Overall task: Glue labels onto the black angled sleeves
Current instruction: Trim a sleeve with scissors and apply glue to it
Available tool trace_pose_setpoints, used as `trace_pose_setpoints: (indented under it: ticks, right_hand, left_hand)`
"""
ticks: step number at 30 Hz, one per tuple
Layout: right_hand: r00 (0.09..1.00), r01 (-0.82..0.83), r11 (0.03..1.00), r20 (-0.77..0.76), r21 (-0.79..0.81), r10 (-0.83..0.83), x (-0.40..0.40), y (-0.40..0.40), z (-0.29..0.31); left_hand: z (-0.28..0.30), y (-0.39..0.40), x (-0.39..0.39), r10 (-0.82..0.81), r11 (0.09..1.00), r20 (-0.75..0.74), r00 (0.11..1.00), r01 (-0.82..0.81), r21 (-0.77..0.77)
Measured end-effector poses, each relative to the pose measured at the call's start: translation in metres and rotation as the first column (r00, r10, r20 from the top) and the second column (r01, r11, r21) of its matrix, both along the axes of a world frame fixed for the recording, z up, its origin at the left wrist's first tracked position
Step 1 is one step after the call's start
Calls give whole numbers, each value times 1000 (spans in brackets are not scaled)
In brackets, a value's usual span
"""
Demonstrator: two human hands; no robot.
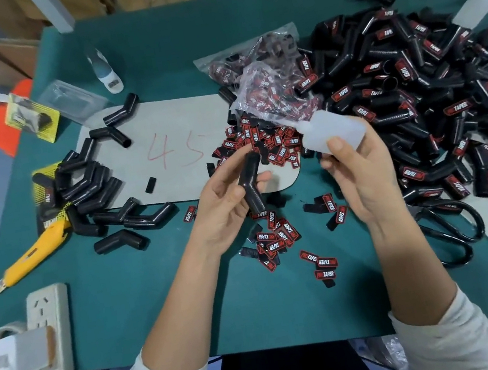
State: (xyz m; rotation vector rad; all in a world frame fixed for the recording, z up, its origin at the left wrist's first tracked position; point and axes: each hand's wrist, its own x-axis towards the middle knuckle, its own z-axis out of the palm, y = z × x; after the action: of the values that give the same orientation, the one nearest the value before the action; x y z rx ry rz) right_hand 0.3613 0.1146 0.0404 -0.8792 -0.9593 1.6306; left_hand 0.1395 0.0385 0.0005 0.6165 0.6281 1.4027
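Matt black sleeve (pixel 250 183), translucent plastic bottle (pixel 333 133)

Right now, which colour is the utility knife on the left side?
The utility knife is yellow, shown best in the head view.

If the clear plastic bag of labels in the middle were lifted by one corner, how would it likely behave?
The bag looks thin and crumpled, so it would probably sag limply. Its mouth appears open toward the loose labels, so more might spill.

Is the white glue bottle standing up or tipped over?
Tipped. The right hand holds the glue bottle slanted, its nozzle pointing up-left toward the black sleeve that the left hand holds.
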Motion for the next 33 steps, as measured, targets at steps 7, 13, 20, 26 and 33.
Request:
trace_pose_setpoints:
  ticks: [7,13,20,26,33]
  right_hand:
    - [999,-20,998,-24,64,21,20,-8,-1]
    - [990,15,983,134,184,-40,18,-14,1]
    - [933,-26,897,333,442,-137,20,-21,3]
    - [854,-77,837,470,542,-225,21,-19,-9]
    - [833,-91,798,485,596,-267,22,-19,-7]
  left_hand:
    - [-8,4,-4,7,999,-9,1000,-7,46]
    - [-9,3,-5,39,999,-115,993,-36,28]
    - [2,2,-6,134,991,-199,971,-135,9]
    - [6,1,-6,151,988,-202,968,-153,6]
    - [5,2,-7,165,986,-226,960,-168,4]
